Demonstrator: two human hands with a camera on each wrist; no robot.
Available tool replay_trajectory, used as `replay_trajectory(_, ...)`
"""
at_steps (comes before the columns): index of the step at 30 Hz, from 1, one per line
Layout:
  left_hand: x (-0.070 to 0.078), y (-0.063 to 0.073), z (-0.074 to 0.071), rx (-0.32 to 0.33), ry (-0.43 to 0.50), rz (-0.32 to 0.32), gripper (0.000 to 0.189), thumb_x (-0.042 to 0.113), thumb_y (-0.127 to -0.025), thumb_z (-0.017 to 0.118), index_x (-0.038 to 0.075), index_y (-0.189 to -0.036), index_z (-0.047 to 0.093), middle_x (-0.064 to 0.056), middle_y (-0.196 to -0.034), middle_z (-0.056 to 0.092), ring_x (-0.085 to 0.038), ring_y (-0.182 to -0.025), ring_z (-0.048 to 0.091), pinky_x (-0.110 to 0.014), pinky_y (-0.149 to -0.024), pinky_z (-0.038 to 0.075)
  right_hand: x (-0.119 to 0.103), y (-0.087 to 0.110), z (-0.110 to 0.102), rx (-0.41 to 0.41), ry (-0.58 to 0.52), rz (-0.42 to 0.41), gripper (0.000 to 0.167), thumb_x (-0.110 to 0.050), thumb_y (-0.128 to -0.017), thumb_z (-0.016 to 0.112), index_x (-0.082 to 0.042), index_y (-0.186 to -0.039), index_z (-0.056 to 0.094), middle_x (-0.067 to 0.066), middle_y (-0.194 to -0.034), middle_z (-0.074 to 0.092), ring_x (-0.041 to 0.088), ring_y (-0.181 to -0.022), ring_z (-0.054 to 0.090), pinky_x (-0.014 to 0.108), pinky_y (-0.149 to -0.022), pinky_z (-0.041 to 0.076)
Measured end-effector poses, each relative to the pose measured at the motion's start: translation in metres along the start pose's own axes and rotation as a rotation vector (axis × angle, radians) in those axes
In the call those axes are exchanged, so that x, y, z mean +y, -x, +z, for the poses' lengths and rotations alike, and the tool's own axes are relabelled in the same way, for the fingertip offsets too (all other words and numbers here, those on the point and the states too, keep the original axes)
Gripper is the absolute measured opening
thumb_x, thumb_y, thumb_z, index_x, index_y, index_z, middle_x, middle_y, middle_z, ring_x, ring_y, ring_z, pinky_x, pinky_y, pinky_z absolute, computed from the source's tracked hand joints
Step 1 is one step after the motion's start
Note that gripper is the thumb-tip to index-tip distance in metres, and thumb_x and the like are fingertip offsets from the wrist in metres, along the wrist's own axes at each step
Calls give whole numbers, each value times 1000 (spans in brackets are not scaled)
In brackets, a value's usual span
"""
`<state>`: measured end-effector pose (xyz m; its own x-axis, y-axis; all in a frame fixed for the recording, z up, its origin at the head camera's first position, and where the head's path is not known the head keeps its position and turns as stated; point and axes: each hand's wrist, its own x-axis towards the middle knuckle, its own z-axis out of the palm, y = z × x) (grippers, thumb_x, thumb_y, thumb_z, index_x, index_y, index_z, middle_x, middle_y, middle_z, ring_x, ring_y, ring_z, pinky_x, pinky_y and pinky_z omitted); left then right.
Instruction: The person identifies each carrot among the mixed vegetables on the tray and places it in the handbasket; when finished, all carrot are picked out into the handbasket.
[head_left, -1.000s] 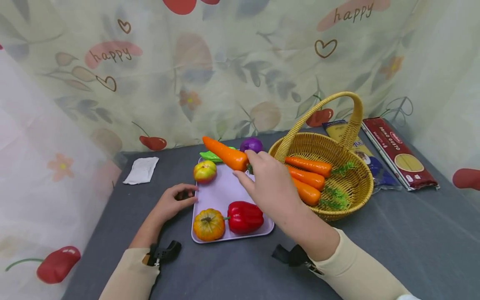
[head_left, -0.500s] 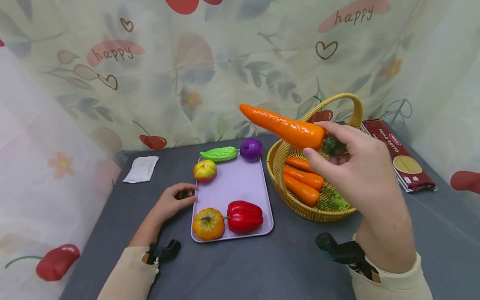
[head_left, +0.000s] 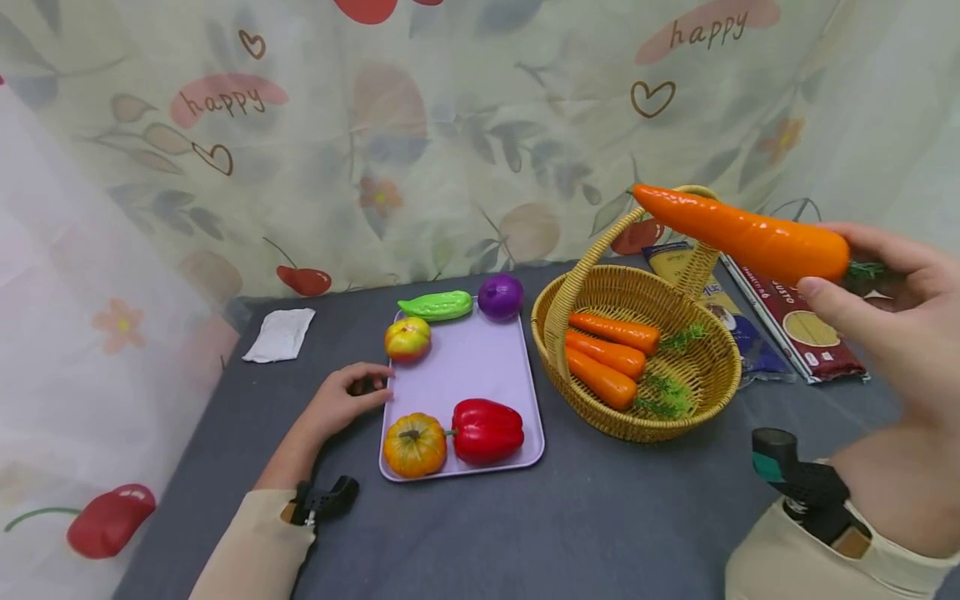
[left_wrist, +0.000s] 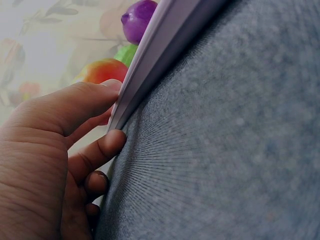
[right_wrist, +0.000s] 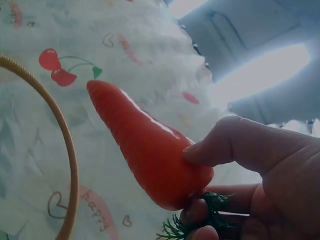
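Observation:
My right hand (head_left: 900, 325) pinches an orange toy carrot (head_left: 742, 233) by its thick end, above the right side of the wicker basket. In the right wrist view the thumb presses the carrot (right_wrist: 150, 145) and its green leaves stick out between the fingers. My left hand (head_left: 341, 404) rests at the left edge of a lilac tray (head_left: 457, 371), fingers loosely bent and touching the rim. On the tray are a small pumpkin (head_left: 415, 446), a red bell pepper (head_left: 487, 431), a red-yellow fruit (head_left: 407, 340), a green bumpy vegetable (head_left: 437, 306) and a purple onion-like vegetable (head_left: 500, 297).
The wicker basket (head_left: 648, 429), its tall handle arching up, stands right of the tray with three carrots (head_left: 606, 354) inside. Behind it lie a blue-yellow bag (head_left: 738, 329) and a red spaghetti pack (head_left: 821, 342). A white packet (head_left: 279, 335) lies at the left.
My right hand has carried the carrot from above the tray, up and rightward past the basket. The left hand has stayed at the tray's edge.

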<state>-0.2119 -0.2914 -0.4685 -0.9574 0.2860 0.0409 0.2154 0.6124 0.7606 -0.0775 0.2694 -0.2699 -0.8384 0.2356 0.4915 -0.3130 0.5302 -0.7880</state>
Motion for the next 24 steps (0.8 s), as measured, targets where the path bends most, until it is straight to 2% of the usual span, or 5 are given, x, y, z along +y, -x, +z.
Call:
replay_trajectory(11, 2, -1, -2, 0, -1, 21, 34, 32, -92, 79, 20, -122, 73, -4, -102, 61, -27, -90, 50, -37, -75, 38, 60, -11, -29, -69, -52, 91, 47, 6, -99, 60, -31, -127, 61, -19, -98, 57, 5, -63, 47, 9, -57, 43)
replay_trajectory(14, 2, -1, -2, -1, -1, 23, 34, 31, -92, 79, 19, -123, 72, -4, -102, 61, -27, -91, 50, -37, -75, 38, 67, -22, -21, -191, 33, 211, 33, -8, -103, 61, -13, -135, 59, -19, -91, 56, 12, -61, 49, 17, -55, 46)
replay_trajectory(17, 1, 0, -2, -2, -11, 16, 35, 31, -92, 79, 19, -124, 72, -4, -103, 61, -26, -91, 49, -37, -75, 38, 71, -34, -10, -392, 195, 298, 56, -30, -106, 59, 7, -145, 44, -7, -91, 58, 19, -62, 50, 27, -53, 45)
replay_trajectory(21, 0, 1, -1, -3, -11, 7, 35, 32, -92, 79, 19, -124, 72, -4, -103, 60, -26, -92, 49, -37, -76, 38, 79, -50, 7, -607, 299, 349, 77, -50, -103, 58, 8, -149, 39, 9, -95, 60, 22, -68, 54, 34, -59, 45)
replay_trajectory(24, 1, 1, -1, 0, 5, 10, 34, 31, -92, 79, 19, -123, 72, -5, -103, 61, -27, -92, 50, -38, -75, 38, 85, -58, 24, -675, 277, 362, 79, -52, -101, 60, 7, -149, 41, 15, -103, 63, 21, -76, 58, 33, -69, 48)
